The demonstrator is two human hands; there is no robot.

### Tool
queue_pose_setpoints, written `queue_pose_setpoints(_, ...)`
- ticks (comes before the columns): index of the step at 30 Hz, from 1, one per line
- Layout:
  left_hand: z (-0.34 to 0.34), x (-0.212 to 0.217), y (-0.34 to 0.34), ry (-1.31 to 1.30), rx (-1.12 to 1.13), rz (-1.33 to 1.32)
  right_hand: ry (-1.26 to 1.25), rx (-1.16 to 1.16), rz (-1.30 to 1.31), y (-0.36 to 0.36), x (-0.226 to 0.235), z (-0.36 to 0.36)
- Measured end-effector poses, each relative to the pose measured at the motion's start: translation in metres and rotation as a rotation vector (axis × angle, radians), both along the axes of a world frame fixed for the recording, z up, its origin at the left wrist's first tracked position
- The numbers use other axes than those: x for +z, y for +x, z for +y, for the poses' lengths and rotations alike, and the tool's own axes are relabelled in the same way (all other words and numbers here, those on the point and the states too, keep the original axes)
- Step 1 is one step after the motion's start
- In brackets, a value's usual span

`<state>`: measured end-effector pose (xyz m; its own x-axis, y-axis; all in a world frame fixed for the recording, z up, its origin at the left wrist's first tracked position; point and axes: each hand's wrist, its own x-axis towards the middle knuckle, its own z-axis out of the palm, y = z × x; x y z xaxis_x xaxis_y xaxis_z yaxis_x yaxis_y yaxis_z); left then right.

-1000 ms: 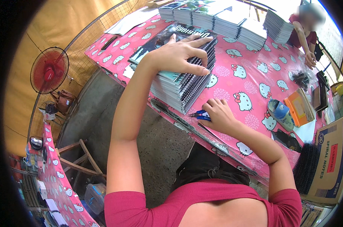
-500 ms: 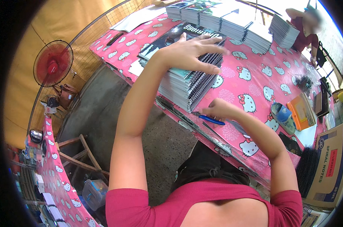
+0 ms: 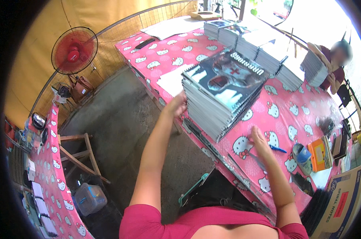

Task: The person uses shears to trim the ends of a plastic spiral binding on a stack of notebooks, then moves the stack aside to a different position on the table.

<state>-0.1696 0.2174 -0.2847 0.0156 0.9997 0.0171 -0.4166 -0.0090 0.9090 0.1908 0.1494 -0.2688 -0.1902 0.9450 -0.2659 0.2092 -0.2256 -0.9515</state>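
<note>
A tall stack of spiral-bound notebooks [image 3: 222,85], the top one with a dark illustrated cover, stands at the near edge of the pink table. My left hand [image 3: 177,104] is against the stack's left side, palm toward it, its fingertips partly hidden by the notebooks. To the right of the stack, my right hand [image 3: 260,139] hovers low over the table with fingers stretched out and nothing in it, apart from the spiral edges. Just past the right hand lies a blue-handled hand tool [image 3: 278,149], partly covered by that wrist.
More notebook stacks [image 3: 264,55] line the far side. Another person [image 3: 335,65] holds a stack at far right. An orange box [image 3: 321,154] and a blue pouch-like container [image 3: 301,158] lie at right, above a cardboard carton [image 3: 339,203]. A red fan [image 3: 73,51] stands at left.
My left hand has gone from the top of the stack down to its left side. My right hand, closed before beside the blue-handled tool, is now open. The view has shifted.
</note>
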Motion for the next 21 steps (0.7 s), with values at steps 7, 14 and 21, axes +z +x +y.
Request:
queue_pose_setpoints(7, 0.011, -0.010, -0.007, -0.318, -0.153, -0.110, -0.092, -0.178, 0.755, -0.115, 0.010, 0.010)
queue_pose_setpoints(14, -0.060, 0.025, 0.080, -0.343, -0.007, -0.250, -0.065, -0.102, 0.809, -0.054, -0.019, 0.070)
queue_pose_setpoints(21, -0.083, -0.015, 0.205, -0.383, 0.528, 0.049, -0.009, 0.033, 0.793, -0.034, 0.017, 0.128)
